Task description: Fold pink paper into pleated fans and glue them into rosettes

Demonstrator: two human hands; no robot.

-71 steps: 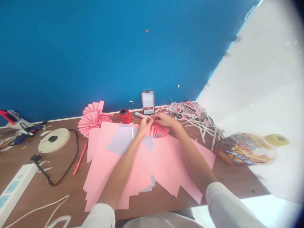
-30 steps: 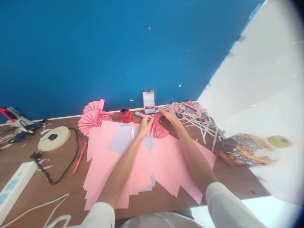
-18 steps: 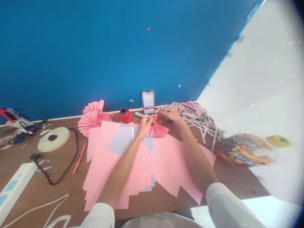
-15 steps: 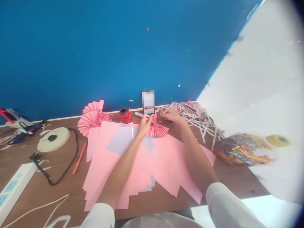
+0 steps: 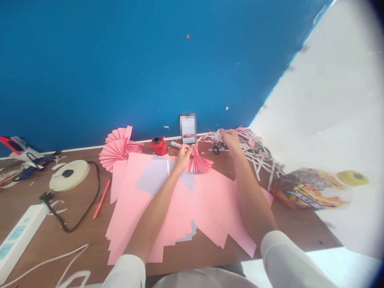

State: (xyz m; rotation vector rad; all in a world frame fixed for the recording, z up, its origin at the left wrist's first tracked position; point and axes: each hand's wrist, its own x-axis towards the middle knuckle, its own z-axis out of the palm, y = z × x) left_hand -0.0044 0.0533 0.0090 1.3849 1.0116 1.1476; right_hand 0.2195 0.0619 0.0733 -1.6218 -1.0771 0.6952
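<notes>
My left hand [image 5: 183, 158] pinches the gathered end of a pleated pink paper fan [image 5: 200, 162], whose folds spread to the right above the pink sheets [image 5: 207, 196]. At the back right, my right hand [image 5: 231, 140] is closed at a pale, clear-looking tape roll [image 5: 220, 132], partly hidden by its fingers. Just below that hand lie dark-handled scissors [image 5: 216, 149]. A glue stick [image 5: 175, 145] rests behind my left hand, near a phone [image 5: 189, 129] leaning on the wall.
Finished pink fans [image 5: 118, 150] stand left of a red round object [image 5: 159, 146]. Paper strips [image 5: 255, 154] heap at the back right, near a yellow-capped bottle [image 5: 312, 189]. To the left are a red pen [image 5: 101, 199], a cream disc-shaped reel [image 5: 69, 176] and a power strip [image 5: 22, 238].
My right hand has moved right and slightly back, from beside the fan to the tape roll, uncovering the scissors. My left hand keeps the fan in place.
</notes>
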